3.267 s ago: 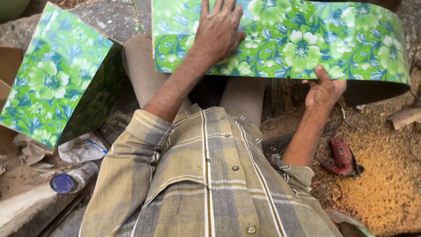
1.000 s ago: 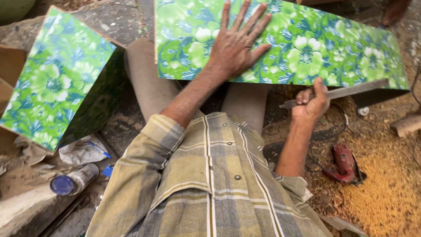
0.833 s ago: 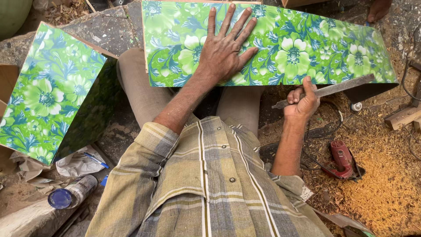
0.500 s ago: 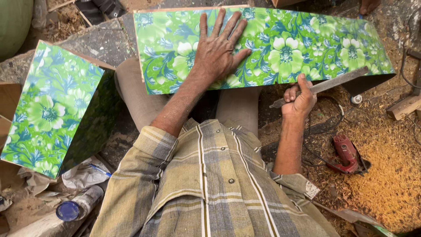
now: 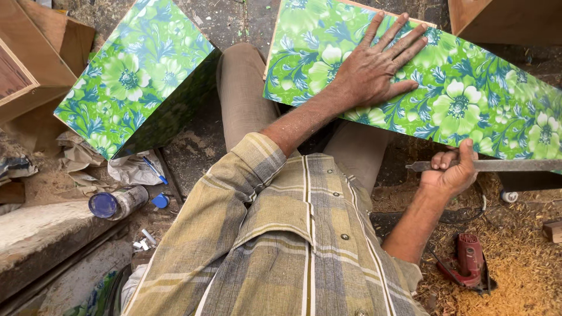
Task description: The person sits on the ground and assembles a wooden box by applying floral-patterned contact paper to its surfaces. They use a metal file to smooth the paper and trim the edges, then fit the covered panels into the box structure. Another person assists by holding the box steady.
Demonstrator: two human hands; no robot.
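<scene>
Green floral panel (image 5: 468, 99), flat file (image 5: 515, 165)

Glossy floral laminate board (image 5: 468, 99), dull metal file (image 5: 515, 165), rough sawdust (image 5: 527, 263).

A blue-lidded round tin (image 5: 117, 203) lies beside crumpled paper wrappers (image 5: 82, 161).

Two floral boxes (image 5: 137, 76) (image 5: 468, 99), one file (image 5: 497, 165), one can (image 5: 117, 203)
</scene>
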